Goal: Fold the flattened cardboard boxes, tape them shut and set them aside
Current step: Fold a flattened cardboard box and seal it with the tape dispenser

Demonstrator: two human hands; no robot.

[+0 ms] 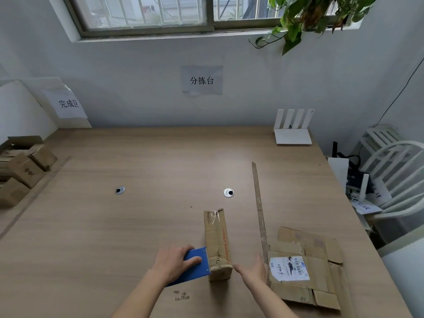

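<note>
A small parcel sorting room: wall sign reading 分拣台, wooden table, stacked cardboard boxes

Wooden table under barred window, pale wall.

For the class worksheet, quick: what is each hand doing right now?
Left hand: holding the blue tape dispenser against the folded box.
Right hand: open, fingers straight, touching that box's near end.
</note>
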